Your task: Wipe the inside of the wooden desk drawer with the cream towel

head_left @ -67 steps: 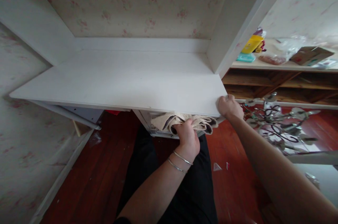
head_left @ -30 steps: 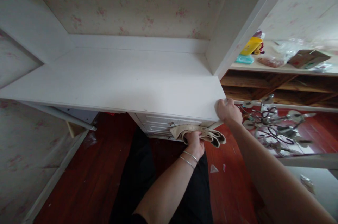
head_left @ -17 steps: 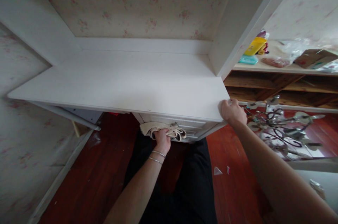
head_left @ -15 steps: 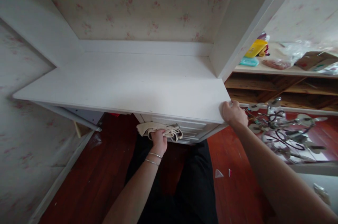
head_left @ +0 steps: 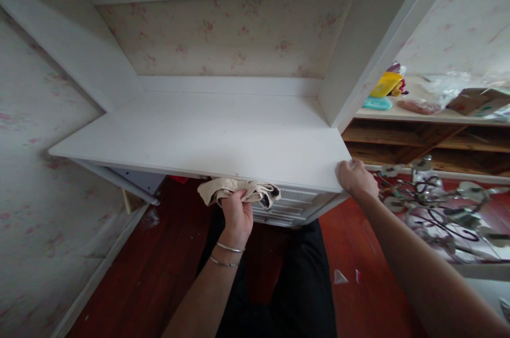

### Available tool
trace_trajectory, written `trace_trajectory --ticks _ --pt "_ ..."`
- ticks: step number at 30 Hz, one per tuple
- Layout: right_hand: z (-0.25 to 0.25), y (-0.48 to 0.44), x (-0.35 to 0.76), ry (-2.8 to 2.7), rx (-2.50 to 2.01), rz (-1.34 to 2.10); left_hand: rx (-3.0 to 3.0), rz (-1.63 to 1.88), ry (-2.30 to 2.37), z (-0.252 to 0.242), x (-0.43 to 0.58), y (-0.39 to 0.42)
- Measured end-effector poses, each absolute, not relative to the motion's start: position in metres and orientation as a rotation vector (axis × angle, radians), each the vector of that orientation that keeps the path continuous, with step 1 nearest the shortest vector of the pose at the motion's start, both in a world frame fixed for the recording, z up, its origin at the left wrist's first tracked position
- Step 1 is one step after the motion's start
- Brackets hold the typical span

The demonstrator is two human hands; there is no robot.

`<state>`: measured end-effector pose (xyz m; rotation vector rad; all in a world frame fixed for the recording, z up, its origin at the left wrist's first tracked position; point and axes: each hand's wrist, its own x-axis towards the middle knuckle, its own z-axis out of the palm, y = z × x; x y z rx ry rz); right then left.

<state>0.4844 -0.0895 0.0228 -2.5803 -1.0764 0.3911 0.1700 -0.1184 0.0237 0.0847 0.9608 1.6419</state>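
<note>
My left hand, with two bracelets at the wrist, is closed around a folded beige cloth. The cloth is at the front edge of a white desk, in front of the drawer fronts below the top. Whether it touches the edge, I cannot tell. At the desk's right front corner, my right hand grips the side edge, its fingertips partly hidden.
White uprights and a panel frame the desk. To the right, a low wooden shelf bears a yellow container and plastic bags. A chandelier lies beside my right arm. Small scraps are on the red wooden floor.
My left hand has raised the cloth slightly, closer to the desk's front edge. The view has shifted a little, while my right hand keeps its grip on the corner.
</note>
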Motion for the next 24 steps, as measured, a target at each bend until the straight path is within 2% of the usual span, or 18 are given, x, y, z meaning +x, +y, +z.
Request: trace_trajectory --ticks 13,24 --pt "0.034 -0.09 0.48 -1.024 -2.629 0.405 -0.044 1.325 0.681 0.052 0.306 -0.183" --pt "0.033 -0.089 0.479 -1.004 -2.632 0.395 -0.029 1.211 0.776 -0.013 0.346 -0.18"
